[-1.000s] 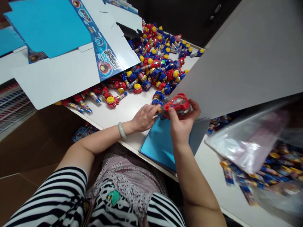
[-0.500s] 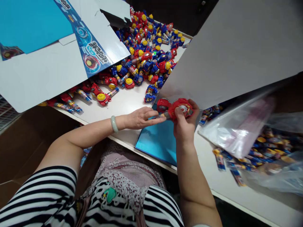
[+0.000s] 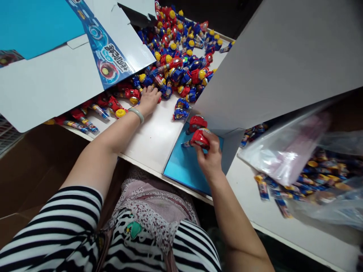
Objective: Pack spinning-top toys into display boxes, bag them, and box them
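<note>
My right hand (image 3: pixel 211 153) grips a red toy (image 3: pixel 200 138) with a clear candy-like tube, holding it low over the blue panel of an upright-flapped box (image 3: pixel 184 170). Another red toy (image 3: pixel 197 122) stands on that panel just beyond it. My left hand (image 3: pixel 150 100) reaches to the near edge of the pile, fingers curled over a red toy (image 3: pixel 159 100) that they mostly hide. Beside it lies a red toy with a yellow cap (image 3: pixel 120 113). Blue toys (image 3: pixel 180 108) sit between the two hands, close to the box.
A heap of red and blue toys (image 3: pixel 176 56) covers the back of the white table (image 3: pixel 147 139). A printed carton (image 3: pixel 56 87) overhangs the left side. The box's tall white flap (image 3: pixel 272 64) rises at right; beyond it are plastic bags (image 3: pixel 286 151) and small packets (image 3: pixel 320 177).
My left hand has left the toy's tube and moved left and away to the pile, onto a red toy there. My right hand has lowered and turned its red toy over the blue panel.
</note>
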{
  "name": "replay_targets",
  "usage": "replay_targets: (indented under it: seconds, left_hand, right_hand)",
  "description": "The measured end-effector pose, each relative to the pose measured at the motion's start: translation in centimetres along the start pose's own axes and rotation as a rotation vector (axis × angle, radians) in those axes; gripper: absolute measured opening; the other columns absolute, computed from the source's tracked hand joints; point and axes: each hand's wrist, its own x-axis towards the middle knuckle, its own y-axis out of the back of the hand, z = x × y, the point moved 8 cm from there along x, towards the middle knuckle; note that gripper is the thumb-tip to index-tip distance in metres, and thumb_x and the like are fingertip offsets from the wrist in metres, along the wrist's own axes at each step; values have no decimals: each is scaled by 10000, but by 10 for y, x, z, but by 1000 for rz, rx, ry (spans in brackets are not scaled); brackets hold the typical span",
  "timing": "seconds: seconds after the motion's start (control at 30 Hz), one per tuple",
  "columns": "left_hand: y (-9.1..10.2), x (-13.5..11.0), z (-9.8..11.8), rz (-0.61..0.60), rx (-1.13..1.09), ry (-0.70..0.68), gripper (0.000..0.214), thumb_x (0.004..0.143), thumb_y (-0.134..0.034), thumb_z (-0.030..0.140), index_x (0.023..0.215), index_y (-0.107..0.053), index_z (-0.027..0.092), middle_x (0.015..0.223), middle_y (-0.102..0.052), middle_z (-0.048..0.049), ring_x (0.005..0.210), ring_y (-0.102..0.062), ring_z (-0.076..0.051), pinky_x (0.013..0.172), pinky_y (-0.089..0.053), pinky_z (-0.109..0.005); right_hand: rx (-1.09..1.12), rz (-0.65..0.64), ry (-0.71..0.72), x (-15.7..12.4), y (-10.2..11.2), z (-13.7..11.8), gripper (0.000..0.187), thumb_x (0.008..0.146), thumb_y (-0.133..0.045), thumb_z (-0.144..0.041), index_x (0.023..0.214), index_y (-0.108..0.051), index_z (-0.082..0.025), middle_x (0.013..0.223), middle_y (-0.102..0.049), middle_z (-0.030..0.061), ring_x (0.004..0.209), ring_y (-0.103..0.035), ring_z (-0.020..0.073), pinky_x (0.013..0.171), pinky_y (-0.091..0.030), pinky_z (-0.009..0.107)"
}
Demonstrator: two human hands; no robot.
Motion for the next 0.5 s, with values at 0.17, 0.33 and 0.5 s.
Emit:
replay_targets:
  seconds: [0.17, 0.33, 0.5]
  left_hand:
    - [-9, -22, 14, -129, 6, -188, 339, 897, -510, 199, 1204, -623, 109, 1272, -574, -207, 1303, -422, -365, 1138, -313, -568]
    - [-11, -54, 7, -224, -86, -179, 670, 769, -753, 319, 1363, -527, 110, 1475, -455, -193, 1361, -384, -350, 1167, -339, -481]
    - [-9, -75, 15, -230, -177, -255, 597, 819, -693, 292, 1375, -526, 151, 1548, -416, -158, 1448, -330, -318, 1222, -279, -468]
  right_hand:
    - [-13, 37, 50, 0, 9, 1, 426, 906, -643, -362, 1303, -495, -320, 1290, -601, 113, 1211, -617, 257, 977, -564, 486]
    - [8, -36, 110, 2, 4, -4, 457, 891, -680, -300, 1314, -510, -328, 1302, -618, 95, 1203, -624, 246, 997, -547, 451]
    - [32, -135, 5, 0, -23, 20, 437, 905, -635, -353, 1321, -535, -264, 1281, -608, 123, 1198, -617, 269, 1009, -535, 501]
